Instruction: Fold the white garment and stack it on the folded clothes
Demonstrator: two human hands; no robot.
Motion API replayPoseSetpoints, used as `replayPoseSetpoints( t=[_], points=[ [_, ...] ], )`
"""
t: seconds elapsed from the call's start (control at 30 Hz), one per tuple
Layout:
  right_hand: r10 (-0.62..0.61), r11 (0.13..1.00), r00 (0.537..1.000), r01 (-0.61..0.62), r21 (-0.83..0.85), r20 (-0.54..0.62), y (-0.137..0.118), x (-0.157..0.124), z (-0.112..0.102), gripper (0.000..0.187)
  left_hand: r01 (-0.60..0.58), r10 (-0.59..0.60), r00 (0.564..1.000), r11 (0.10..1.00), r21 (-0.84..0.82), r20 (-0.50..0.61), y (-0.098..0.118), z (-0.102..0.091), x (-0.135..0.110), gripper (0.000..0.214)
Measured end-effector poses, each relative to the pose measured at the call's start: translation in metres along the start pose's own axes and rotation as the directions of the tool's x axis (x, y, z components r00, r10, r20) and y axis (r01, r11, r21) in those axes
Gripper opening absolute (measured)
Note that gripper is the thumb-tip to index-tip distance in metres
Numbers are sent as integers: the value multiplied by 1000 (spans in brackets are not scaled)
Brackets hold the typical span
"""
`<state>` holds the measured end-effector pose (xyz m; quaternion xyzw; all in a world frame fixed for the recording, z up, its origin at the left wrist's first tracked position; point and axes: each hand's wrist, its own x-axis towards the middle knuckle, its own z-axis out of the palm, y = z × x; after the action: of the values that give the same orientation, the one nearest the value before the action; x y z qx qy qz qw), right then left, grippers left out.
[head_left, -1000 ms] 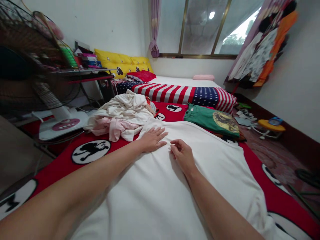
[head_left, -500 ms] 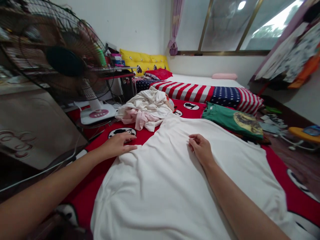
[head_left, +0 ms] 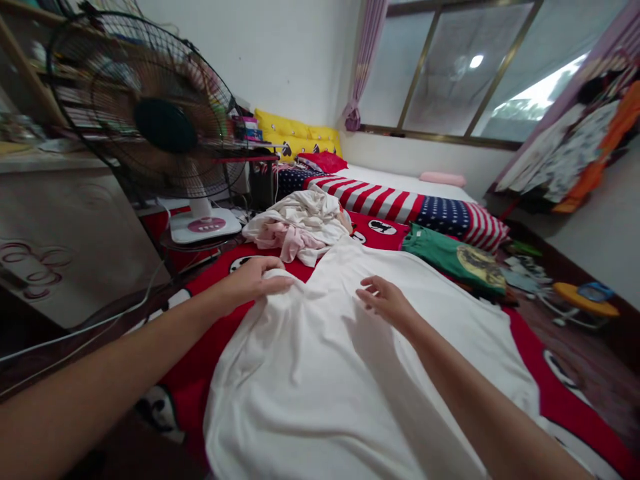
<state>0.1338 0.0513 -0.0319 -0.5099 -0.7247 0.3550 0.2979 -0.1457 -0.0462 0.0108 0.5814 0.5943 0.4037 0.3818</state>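
Observation:
A white shirt (head_left: 320, 373) lies spread over a red cloth with black-and-white prints (head_left: 525, 333), its surface rippled with soft creases. At the shirt's left edge, my left hand (head_left: 265, 277) pinches a fold of the fabric between thumb and fingers. My right hand (head_left: 383, 300) hovers just above the middle of the shirt, fingers slightly bent and apart, holding nothing; its shadow falls on the cloth. Past the shirt's far end sits a crumpled heap of white and pink clothes (head_left: 305, 220). To the right of that heap lies a folded green garment (head_left: 440, 250) with a yellowish print.
A standing fan (head_left: 165, 127) on a white base is at the left, beside a pale cabinet (head_left: 65, 233) and a trailing cable. Behind, a bed with a stars-and-stripes cover (head_left: 380, 200) stands under the window. Right of it are a yellow stool (head_left: 583, 300) and hanging clothes (head_left: 570, 153).
My left hand has closed on the shirt's left edge and lifted a fold. My right hand has risen slightly off the fabric, its fingers opening. The camera view has tilted and shifted.

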Motion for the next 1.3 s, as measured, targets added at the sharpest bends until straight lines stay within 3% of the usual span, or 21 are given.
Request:
replayPoseSetpoints(
  t=[0.1, 0.17, 0.23, 0.27, 0.37, 0.47, 0.57, 0.7, 0.83, 0.9, 1.07, 1.2, 1.3],
  points=[
    [-166, 942, 939, 60, 329, 302, -40, -37, 18, 51, -77, 130, 974, 959, -275, 183, 22, 32, -9, 44],
    [-202, 856, 940, 33, 516, 275, -49, -56, 26, 52, -108, 257, 915, 898, -426, 310, 31, 51, -15, 47],
    [-92, 808, 981, -27, 589, 171, -42, -67, 25, 43, -111, 328, 863, 864, -491, 383, 33, 64, -17, 49],
    [-7, 801, 993, -67, 594, 121, -33, -70, 20, 39, -122, 335, 862, 866, -484, 380, 30, 67, -17, 48],
    [209, 794, 977, -195, 575, 43, 2, -77, -1, 39, -181, 275, 909, 937, -298, 313, 13, 70, -18, 48],
    [308, 784, 948, -304, 541, 86, 25, -89, -19, 44, -142, 140, 927, 990, -20, 348, -6, 69, -24, 54],
    [307, 813, 942, -335, 477, 138, 30, -100, -28, 45, -132, 57, 893, 982, 138, 446, -14, 75, -34, 47],
    [190, 929, 949, -257, 265, 251, 24, -103, -37, 43, -229, 82, 870, 940, 252, 486, -7, 89, -46, 43],
    [-40, 998, 955, 51, -29, 293, 21, -100, -49, 21, -265, 66, 847, 912, 312, 528, 4, 97, -53, 51],
    [-87, 989, 958, 117, -94, 273, 19, -101, -54, 12, -279, 61, 844, 898, 339, 533, 6, 99, -54, 46],
    [-88, 996, 987, 86, 17, 133, 14, -106, -59, 17, -207, 67, 859, 952, 224, 508, 5, 103, -50, 14],
    [-58, 978, 997, 47, 202, 52, 18, -109, -59, 27, -114, 67, 881, 991, 72, 468, 9, 106, -48, 21],
    [-52, 975, 995, 33, 219, 85, 24, -109, -62, 21, -55, 23, 833, 998, 41, 553, 15, 108, -51, 28]
  ],
)
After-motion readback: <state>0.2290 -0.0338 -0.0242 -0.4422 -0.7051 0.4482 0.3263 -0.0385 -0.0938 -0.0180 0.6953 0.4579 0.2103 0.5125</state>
